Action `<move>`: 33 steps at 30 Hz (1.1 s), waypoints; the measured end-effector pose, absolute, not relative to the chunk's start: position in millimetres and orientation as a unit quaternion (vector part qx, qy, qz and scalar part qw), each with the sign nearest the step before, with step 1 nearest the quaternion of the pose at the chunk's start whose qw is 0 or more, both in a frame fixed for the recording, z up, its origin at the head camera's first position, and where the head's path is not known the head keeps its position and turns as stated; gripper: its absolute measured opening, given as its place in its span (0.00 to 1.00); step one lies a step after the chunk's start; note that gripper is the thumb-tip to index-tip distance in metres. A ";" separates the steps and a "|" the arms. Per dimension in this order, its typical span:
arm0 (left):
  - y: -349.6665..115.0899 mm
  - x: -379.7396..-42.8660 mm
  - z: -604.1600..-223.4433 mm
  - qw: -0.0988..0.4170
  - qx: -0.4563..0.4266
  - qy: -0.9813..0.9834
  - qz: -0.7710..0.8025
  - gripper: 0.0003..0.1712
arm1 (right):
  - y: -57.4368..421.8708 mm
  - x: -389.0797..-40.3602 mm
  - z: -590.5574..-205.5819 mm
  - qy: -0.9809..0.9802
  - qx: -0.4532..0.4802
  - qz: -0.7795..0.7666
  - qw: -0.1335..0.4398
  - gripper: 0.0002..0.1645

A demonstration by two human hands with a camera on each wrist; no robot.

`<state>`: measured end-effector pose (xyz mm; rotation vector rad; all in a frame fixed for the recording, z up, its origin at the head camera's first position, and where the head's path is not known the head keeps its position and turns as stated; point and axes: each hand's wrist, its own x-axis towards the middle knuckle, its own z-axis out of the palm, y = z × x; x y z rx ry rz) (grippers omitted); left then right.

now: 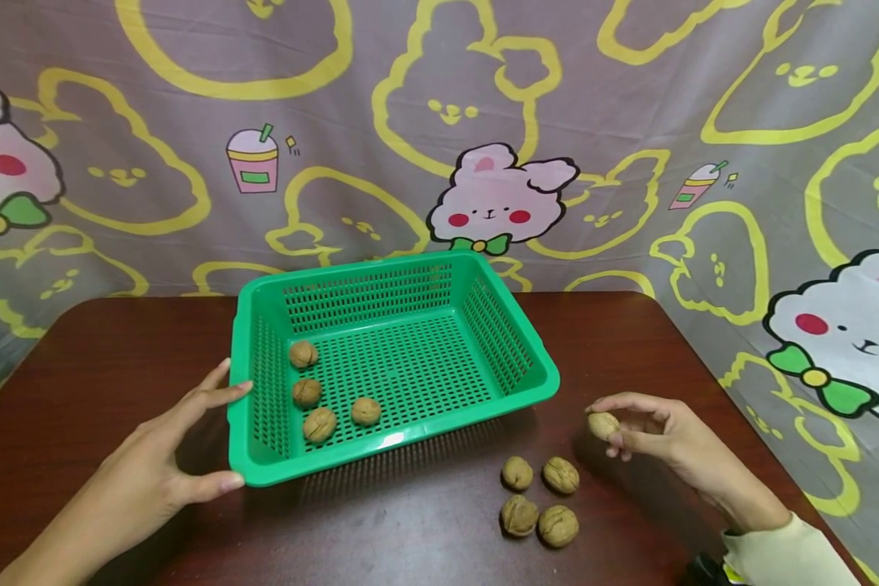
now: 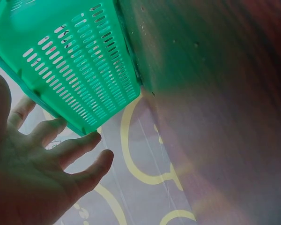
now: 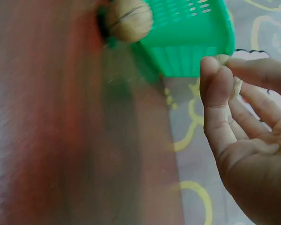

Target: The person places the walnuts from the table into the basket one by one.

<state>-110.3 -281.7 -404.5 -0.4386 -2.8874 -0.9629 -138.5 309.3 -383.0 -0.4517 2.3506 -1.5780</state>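
A green plastic basket (image 1: pixel 403 435) with slotted walls stands at the middle of the table, with several walnuts (image 1: pixel 320 425) in its left part. My left hand (image 1: pixel 154 456) touches the basket's left rim, its fingers and thumb spread; in the left wrist view the fingers lie along the outside of the basket. To the right of the basket, my right hand (image 1: pixel 666 443) pinches a walnut (image 1: pixel 602 426) between thumb and fingertips, above the table. Several more walnuts (image 1: pixel 559 526) lie in a cluster between that hand and the basket's front edge.
The dark reddish-brown table (image 1: pixel 410 529) has a rounded far left corner. A grey curtain (image 1: pixel 322 122) with yellow outlines and cartoon rabbits hangs behind it and along the right side. A small black object (image 1: pixel 706 570) shows by the right sleeve (image 1: pixel 787 553).
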 end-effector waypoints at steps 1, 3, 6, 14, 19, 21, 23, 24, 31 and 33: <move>-281.6 -110.4 -404.4 0.032 -0.142 -0.939 -0.313 0.59 | 308.6 -139.3 -380.3 0.810 -0.155 -0.550 0.135 0.20; -281.3 -110.4 -404.2 0.033 -0.142 -0.939 -0.312 0.59 | 306.8 -140.5 -373.8 0.809 -0.148 -0.554 0.131 0.20; -280.9 -110.5 -403.9 0.036 -0.143 -0.939 -0.310 0.59 | 304.0 -143.0 -363.1 0.812 -0.130 -0.556 0.124 0.20; -282.0 -110.4 -404.3 0.042 -0.148 -0.939 -0.308 0.59 | 288.9 -156.1 -330.2 0.782 -0.151 -0.594 0.113 0.20; -283.7 -110.8 -406.0 0.047 -0.154 -0.936 -0.312 0.58 | 266.2 -170.4 -311.0 0.775 -0.160 -0.600 0.122 0.20; -284.3 -111.0 -406.6 0.051 -0.156 -0.936 -0.312 0.58 | 255.6 -178.1 -305.1 0.766 -0.165 -0.607 0.131 0.20; -284.5 -111.2 -407.0 0.053 -0.158 -0.935 -0.312 0.58 | 245.0 -186.5 -299.7 0.752 -0.174 -0.620 0.142 0.21; -284.6 -111.3 -407.0 0.054 -0.158 -0.935 -0.313 0.58 | 239.9 -190.6 -297.2 0.745 -0.177 -0.626 0.148 0.20; -284.1 -112.1 -406.2 0.046 -0.155 -0.936 -0.312 0.58 | 204.0 -218.2 -281.8 0.711 -0.183 -0.651 0.192 0.18; -284.1 -112.2 -406.0 0.048 -0.156 -0.936 -0.312 0.58 | 193.4 -226.9 -279.7 0.705 -0.181 -0.654 0.205 0.18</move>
